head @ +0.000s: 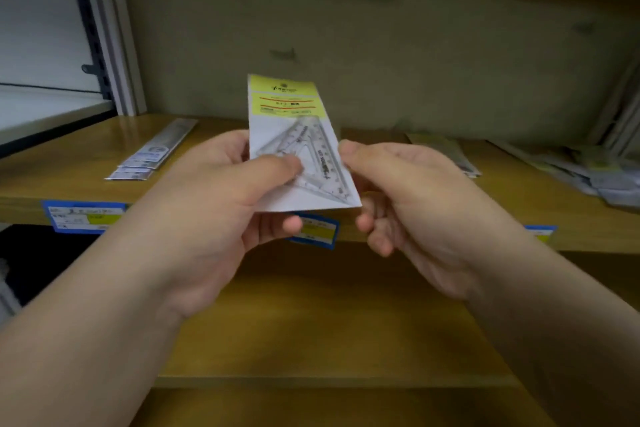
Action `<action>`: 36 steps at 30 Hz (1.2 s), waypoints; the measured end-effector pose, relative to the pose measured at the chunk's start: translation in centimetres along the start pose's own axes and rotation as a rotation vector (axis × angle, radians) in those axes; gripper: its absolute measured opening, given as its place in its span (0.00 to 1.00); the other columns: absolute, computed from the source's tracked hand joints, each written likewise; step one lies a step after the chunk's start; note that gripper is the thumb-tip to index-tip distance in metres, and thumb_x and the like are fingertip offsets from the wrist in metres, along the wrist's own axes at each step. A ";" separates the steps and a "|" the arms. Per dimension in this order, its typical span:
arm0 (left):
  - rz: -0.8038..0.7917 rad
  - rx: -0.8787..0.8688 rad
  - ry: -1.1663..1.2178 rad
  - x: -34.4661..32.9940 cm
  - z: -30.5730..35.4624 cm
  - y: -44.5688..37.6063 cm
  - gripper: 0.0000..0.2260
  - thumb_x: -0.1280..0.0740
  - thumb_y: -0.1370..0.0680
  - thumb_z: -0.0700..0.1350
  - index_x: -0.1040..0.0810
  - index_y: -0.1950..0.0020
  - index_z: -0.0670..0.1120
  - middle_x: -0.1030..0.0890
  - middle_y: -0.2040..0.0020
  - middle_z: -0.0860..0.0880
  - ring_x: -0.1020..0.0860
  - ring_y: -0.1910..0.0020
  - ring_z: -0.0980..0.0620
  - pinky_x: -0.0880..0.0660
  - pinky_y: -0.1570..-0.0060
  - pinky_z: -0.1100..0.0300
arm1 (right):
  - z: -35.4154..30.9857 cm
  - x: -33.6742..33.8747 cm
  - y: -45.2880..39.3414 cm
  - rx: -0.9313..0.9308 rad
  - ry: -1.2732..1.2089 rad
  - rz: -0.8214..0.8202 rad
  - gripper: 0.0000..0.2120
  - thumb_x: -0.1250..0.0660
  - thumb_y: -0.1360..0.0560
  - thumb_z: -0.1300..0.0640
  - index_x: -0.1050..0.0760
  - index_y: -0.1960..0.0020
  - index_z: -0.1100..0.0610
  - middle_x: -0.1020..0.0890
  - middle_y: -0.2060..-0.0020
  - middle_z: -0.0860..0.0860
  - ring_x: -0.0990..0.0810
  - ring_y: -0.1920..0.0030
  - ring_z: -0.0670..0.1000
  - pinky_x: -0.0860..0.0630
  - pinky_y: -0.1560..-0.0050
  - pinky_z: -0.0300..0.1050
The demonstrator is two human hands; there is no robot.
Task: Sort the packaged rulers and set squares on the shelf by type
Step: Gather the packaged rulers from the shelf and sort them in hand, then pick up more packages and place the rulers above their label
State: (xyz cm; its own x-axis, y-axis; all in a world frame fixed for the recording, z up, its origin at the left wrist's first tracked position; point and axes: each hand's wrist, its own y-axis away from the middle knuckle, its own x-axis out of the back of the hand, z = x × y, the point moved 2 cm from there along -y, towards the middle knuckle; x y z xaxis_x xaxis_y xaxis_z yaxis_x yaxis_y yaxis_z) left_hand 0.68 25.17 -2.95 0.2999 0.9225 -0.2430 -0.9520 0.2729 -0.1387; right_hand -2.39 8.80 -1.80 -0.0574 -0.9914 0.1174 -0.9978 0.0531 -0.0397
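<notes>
Set square pack [298, 146]: held upright at frame centre, above the shelf [69, 170] edge
Left hand [221, 198]: thumb and fingers pinched on the pack's left side
Right hand [405, 191]: thumb pressed to its right edge, fingers curled beneath
Done: ruler packs [152, 152] stacked centre left
Left: mixed pile [571, 166] at right is judged unsorted

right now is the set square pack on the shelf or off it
Off it: both hands, left and right, hold the pack upright above the shelf.
</notes>
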 end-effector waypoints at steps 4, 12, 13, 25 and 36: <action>-0.080 0.015 -0.060 -2.1 -1.0 -0.7 0.11 0.32 0.20 0.41 0.19 0.38 0.47 0.11 0.52 0.46 0.13 0.61 0.53 0.24 0.75 0.67 | 0.6 1.8 0.3 -0.009 -0.090 0.037 0.10 0.33 0.20 0.54 0.19 0.47 0.61 0.19 0.69 0.52 0.29 0.75 0.44 0.33 0.80 0.37; -0.028 0.031 0.013 -4.7 -1.9 -1.1 0.11 0.28 0.24 0.40 0.19 0.42 0.47 0.14 0.62 0.49 0.21 0.71 0.56 0.29 0.78 0.63 | 0.4 8.4 -0.6 0.055 -0.118 0.157 0.06 0.33 0.21 0.59 0.20 0.55 0.60 0.26 0.74 0.50 0.34 0.77 0.43 0.39 0.82 0.34; -0.007 0.028 0.004 -4.8 -1.9 -1.0 0.13 0.27 0.24 0.40 0.19 0.41 0.48 0.14 0.62 0.49 0.22 0.71 0.55 0.29 0.78 0.62 | -0.1 9.8 -1.0 0.084 -0.094 0.215 0.07 0.32 0.21 0.59 0.21 0.57 0.59 0.27 0.73 0.50 0.35 0.77 0.43 0.39 0.82 0.33; 0.146 -0.077 -0.173 -5.7 -1.5 -1.5 0.06 0.30 0.23 0.42 0.16 0.47 0.48 0.18 0.59 0.48 0.23 0.70 0.55 0.29 0.76 0.62 | 0.0 20.5 -9.9 -0.259 0.246 0.299 0.11 0.37 0.17 0.56 0.27 0.59 0.56 0.32 0.70 0.48 0.35 0.78 0.41 0.41 0.84 0.29; 0.132 -0.089 -0.172 -9.1 -2.1 -1.9 0.08 0.32 0.20 0.45 0.17 0.44 0.47 0.18 0.54 0.50 0.24 0.70 0.56 0.30 0.77 0.63 | 1.8 20.2 -10.5 -0.123 0.566 0.363 0.07 0.27 0.25 0.56 0.21 0.56 0.60 0.26 0.72 0.53 0.30 0.75 0.48 0.34 0.77 0.38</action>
State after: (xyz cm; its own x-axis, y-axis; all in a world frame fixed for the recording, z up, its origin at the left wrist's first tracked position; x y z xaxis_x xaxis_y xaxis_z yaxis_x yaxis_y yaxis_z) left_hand -0.13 15.64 -2.49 0.1510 0.9836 -0.0990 -0.9707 0.1286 -0.2029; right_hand 7.00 -11.99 -0.79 -0.3641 -0.6953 0.6197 -0.9068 0.4164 -0.0656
